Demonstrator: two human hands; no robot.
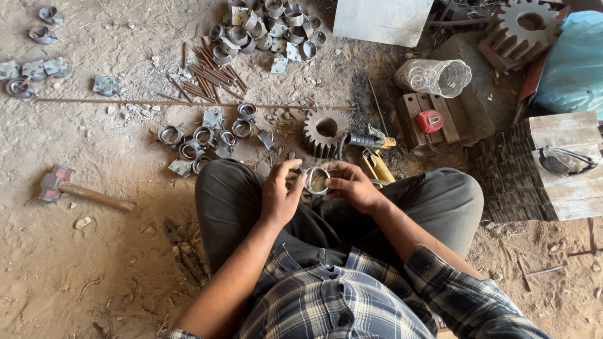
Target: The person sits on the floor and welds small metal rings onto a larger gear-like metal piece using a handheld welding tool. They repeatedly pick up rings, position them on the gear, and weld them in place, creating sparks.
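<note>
Seated person, head view, legs apart over dirt floor (94, 263). Both hands meet at centre, just above the lap, btwn the knees.

Workpiece: small round grey metal ring w/ short tab (317, 181). Sits directly btwn the two hands, opening facing up toward the camera.

Left hand (281, 191): grip closed on ring's left rim, thumb and forefinger pinching, other fingers curled below. Right hand (352, 187): grip closed on ring's right rim, fingers wrapped over the outer edge, thumb on near side. Ring touches both grips; held clear of the floor and trousers.

Surroundings:
- Rusty toothed steel gear (325, 130) flat on floor, just beyond the hands.
- Yellow-handled welding electrode holder (375, 154) beside gear, right side, near right hand.
- Cluster of similar grey metal rings (204, 137) on floor, left of gear, near left knee.
- Larger heap of same rings (267, 28) at top centre, well apart from hands.
- Bundle of short rusty rods (210, 75) btwn the two ring groups.
- Long thin steel rod (188, 103) lying across floor, left to centre.
- Wooden-handled hammer w/ reddish head (78, 191) far left, well apart.
- Red tape measure (429, 120) on dark block, upper right.
- Dark goggles (564, 162) on pale block, far right.
</note>
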